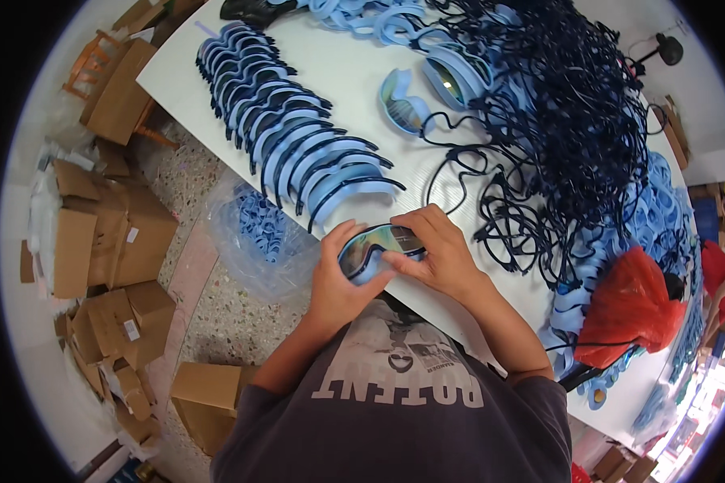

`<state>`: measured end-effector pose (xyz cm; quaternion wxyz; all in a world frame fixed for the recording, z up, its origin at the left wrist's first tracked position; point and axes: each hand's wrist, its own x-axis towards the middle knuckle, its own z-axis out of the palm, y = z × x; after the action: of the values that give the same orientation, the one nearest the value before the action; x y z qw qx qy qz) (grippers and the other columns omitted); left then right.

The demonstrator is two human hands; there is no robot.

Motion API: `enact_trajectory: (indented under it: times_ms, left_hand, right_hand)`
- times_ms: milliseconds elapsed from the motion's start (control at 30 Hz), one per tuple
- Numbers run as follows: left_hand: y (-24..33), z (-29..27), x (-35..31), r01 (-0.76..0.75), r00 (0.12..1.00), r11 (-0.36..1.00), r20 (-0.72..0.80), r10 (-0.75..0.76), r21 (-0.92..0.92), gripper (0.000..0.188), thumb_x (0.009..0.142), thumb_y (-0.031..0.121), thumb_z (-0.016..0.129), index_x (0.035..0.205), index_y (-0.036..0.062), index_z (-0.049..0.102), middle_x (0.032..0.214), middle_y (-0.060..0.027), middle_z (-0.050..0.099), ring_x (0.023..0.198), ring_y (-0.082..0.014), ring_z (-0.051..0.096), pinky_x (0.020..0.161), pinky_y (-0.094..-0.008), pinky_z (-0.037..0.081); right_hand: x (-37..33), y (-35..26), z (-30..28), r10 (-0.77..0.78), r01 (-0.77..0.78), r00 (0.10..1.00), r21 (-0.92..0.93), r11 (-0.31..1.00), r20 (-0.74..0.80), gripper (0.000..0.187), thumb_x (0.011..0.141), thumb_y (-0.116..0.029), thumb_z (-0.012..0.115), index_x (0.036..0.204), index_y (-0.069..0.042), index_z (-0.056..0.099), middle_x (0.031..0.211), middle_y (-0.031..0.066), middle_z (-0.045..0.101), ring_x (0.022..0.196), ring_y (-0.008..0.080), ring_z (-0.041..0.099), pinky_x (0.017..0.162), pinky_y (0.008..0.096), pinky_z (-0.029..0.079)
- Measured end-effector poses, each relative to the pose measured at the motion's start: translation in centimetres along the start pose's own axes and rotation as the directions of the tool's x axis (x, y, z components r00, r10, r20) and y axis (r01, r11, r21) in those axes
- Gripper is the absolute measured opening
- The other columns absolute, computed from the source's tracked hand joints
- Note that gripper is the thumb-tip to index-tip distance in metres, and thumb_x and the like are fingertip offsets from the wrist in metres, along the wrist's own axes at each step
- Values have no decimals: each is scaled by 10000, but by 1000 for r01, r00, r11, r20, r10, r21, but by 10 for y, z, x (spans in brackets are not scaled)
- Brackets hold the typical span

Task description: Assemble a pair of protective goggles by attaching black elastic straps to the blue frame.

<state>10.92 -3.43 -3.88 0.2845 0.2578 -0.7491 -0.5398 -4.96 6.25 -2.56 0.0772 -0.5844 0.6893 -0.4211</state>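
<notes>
At the near edge of the table, both hands grip one pair of wraparound sports glasses (374, 244) with a mirrored lens, a dark rim and a light blue part at the nose. My left hand (338, 270) is closed on its left end. My right hand (443, 253) pinches the other side, its thumb near the nose bridge and its fingers along the top. Just beyond them, a long row of curved light blue pieces with dark rims (298, 153) runs away to the far left. Farther right lie loose light blue shields with mirrored lenses (407, 101).
Tangled dark frames (572, 105) heap over the right of the white table (362, 72). Light blue pieces (652, 209) and a red plastic bag (630, 310) lie beyond my right arm. On the floor at left are a clear bag (258, 266) of blue pieces and cardboard boxes (129, 229).
</notes>
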Motion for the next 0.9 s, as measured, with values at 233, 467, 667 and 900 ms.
enact_trajectory:
  times_ms: [233,467,667,900]
  left_hand:
    - [-4,-38,-24,354,901,866,376,-215,-352,423,836,165,668,1184,0,493,1188,-140,550,1086,-296,543,967,-407,404]
    - [-35,15,17,627,728,-74,618,-297,-775,515,929,437,493,1286,76,410,1321,-63,419,1275,-187,356,1107,-358,243]
    - [-31,20,26,514,755,-106,508,-415,-851,566,904,438,542,1249,9,413,1274,-105,447,1241,-221,396,1095,-374,279]
    - [-27,15,43,479,746,-69,447,-493,-875,675,894,439,559,1259,-89,348,1307,-204,399,1258,-290,381,1111,-400,269]
  right_hand:
    - [28,6,18,252,-250,968,-105,962,0,388,769,-327,725,897,6,571,758,143,583,627,293,566,582,361,462]
    - [66,-14,30,134,-100,991,-532,841,25,404,770,-387,693,797,-30,507,766,115,555,709,300,569,553,382,454]
    - [168,-13,42,-350,352,935,-257,900,53,442,756,-324,688,1017,5,551,1023,128,591,895,299,542,763,386,471]
    - [242,27,102,-208,330,910,-323,887,359,605,763,-564,610,1035,-25,624,962,151,637,946,319,527,809,401,413]
